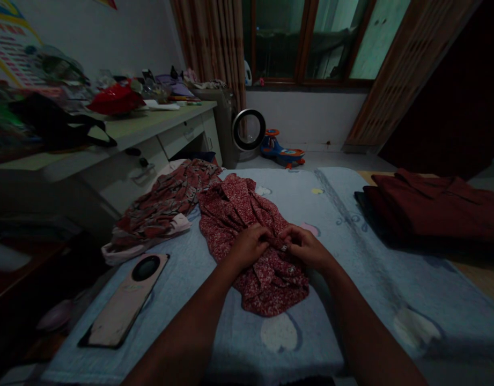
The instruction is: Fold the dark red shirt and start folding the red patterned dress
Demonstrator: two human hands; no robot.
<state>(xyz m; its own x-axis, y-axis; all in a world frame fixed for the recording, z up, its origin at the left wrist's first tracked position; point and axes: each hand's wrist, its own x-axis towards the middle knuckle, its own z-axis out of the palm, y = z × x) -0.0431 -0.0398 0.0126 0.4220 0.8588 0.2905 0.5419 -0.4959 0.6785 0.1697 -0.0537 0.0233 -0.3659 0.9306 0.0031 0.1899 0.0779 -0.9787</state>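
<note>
A crumpled red shirt with a small white pattern point(230, 214) lies on the light blue bed cover point(182, 300), its collar end away from me. My left hand point(251, 244) pinches the cloth near the middle of its front. Close beside it, my right hand point(305, 245) also has thumb and finger closed on the cloth, next to a small shiny button. More small shiny spots, likely buttons, show lower on the front. The fingertips partly hide the cloth they grip.
A patterned reddish garment point(166, 198) lies crumpled at the left, and a phone-shaped case with a round black ring point(126, 300) lies nearer. Folded dark clothes point(435, 209) are stacked at right. Behind stand a cluttered desk point(150, 134), an open-doored washing machine point(249, 131) and a blue ride-on toy point(282, 153).
</note>
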